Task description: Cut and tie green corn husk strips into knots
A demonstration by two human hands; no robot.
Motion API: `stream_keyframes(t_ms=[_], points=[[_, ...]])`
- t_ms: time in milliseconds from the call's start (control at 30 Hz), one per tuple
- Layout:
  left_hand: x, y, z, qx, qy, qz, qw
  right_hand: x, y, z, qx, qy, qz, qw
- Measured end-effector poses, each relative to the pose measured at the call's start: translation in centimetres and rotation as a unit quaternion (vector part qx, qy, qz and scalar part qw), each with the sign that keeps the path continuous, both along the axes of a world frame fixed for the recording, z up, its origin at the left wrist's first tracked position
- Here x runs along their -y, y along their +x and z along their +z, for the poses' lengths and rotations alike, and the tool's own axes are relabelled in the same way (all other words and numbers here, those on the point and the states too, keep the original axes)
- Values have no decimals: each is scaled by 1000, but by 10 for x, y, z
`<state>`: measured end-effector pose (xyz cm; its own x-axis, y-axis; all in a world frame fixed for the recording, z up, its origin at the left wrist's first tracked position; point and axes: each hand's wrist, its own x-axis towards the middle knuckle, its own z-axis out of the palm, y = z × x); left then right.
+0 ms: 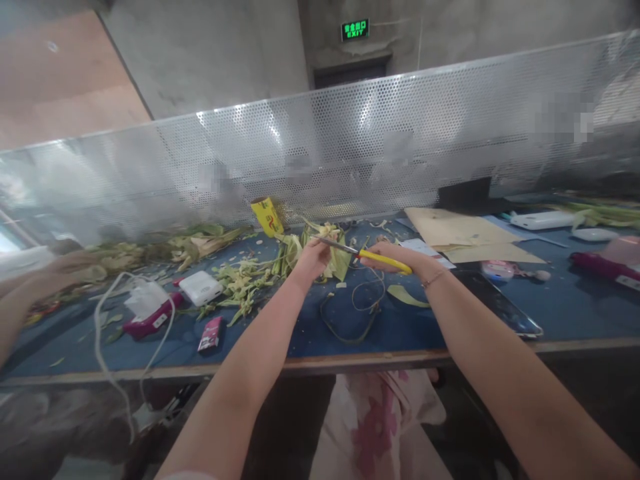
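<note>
Yellow-handled scissors (384,259) are gripped in my right hand (400,251), their metal blades pointing left. The blade tips reach over the fingers of my left hand (314,257). My left hand is closed beside pale green leaves (341,261); what lies between its fingers is too small to make out. Cut plant pieces and stems (245,280) are heaped just left of it. A thin loop of plant strip or cord (354,339) lies on the blue tabletop (310,333) below my hands.
A yellow can-like tube (267,217) stands by the perforated screen (300,160). To the left are a white box (201,288), a purple tissue pack (155,317), a pink packet (211,334) and another person's arm (45,280). Brown paper (460,230) and a dark tablet (495,300) lie right.
</note>
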<state>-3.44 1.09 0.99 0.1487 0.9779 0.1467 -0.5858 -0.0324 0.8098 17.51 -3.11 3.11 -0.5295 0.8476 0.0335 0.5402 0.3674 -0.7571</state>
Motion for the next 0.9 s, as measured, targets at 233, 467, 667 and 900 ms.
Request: stream_keyframes(t_ms=[233,467,667,900], points=[[3,6,2,-2,-17,-6,1000,1,1,6,116,105,12,988],[2,1,2,-8,7,-11,1000,10,6,6,-1,-41,-14,999],[1,0,2,3,1,6,1000,12,5,8,47,-10,-13,999],[6,0,8,-13,-35,21,999,18,3,15,66,21,-19,997]])
